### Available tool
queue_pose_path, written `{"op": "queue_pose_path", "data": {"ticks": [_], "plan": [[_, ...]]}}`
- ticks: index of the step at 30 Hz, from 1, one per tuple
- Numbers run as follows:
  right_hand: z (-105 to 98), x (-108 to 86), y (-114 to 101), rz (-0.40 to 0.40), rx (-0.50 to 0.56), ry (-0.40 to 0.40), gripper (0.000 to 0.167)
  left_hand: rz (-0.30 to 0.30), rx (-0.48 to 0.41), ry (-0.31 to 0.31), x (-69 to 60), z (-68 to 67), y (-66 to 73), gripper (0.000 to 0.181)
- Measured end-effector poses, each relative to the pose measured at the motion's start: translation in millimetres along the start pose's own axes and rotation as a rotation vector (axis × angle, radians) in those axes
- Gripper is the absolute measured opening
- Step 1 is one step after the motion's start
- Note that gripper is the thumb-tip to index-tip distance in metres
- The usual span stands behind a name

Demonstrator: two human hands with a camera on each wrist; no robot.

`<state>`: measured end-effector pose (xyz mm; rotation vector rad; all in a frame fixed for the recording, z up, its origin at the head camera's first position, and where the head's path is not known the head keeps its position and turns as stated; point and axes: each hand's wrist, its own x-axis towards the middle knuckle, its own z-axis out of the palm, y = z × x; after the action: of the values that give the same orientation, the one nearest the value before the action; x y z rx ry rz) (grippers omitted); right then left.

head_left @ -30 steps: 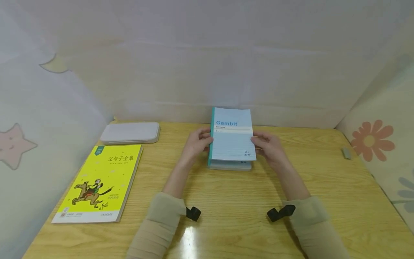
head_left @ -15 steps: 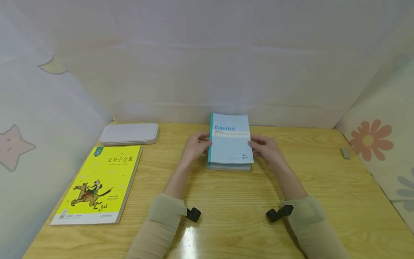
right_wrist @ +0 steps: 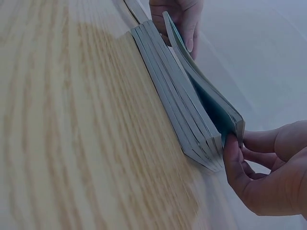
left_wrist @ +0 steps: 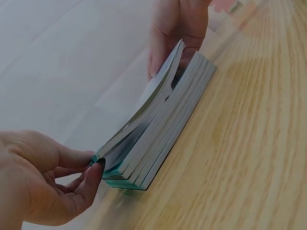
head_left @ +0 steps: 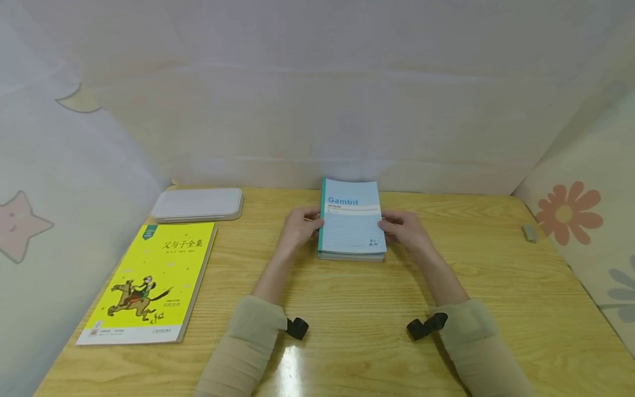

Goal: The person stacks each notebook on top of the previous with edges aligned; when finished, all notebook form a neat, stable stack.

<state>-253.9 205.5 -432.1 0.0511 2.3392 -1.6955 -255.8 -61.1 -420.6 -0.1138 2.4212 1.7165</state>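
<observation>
A pale blue "Gambit" notebook [head_left: 351,226] with a green spine is held over a stack of similar notebooks [left_wrist: 165,127] on the table. My left hand [head_left: 299,227] pinches its spine edge between thumb and fingers. On the opposite edge, my right hand [head_left: 405,229] pinches it the same way. Both wrist views show a narrow wedge-shaped gap between the held notebook [right_wrist: 204,81] and the stack, and the held one bends slightly. In the head view it covers most of the stack, leaving only the near edge visible.
To the left lies a yellow book [head_left: 149,281] with a horse-and-rider drawing. Behind it is a white flat case [head_left: 198,204]. A small grey object [head_left: 529,233] sits near the table's right edge. Pale printed cloth walls [head_left: 347,110] enclose the wooden table [head_left: 357,331].
Both hands have lowered the held notebook and drawn it slightly nearer and left. It now lines up more closely with the stack, whose near edge shows less.
</observation>
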Motion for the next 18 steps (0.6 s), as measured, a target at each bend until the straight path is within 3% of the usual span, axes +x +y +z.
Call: {"op": "queue_pose_path", "data": {"ticks": [13,18], "plan": [[2.2,-1.7,2.8,-0.036,-0.117,0.023,0.048,0.040,0.185,0.012,0.6,4.3,-3.1,0.043],[3.9,-2.1,3.0,-0.047,-0.167,0.038,0.048,0.035,0.212,0.001,0.2,4.2,-3.2,0.044]]}}
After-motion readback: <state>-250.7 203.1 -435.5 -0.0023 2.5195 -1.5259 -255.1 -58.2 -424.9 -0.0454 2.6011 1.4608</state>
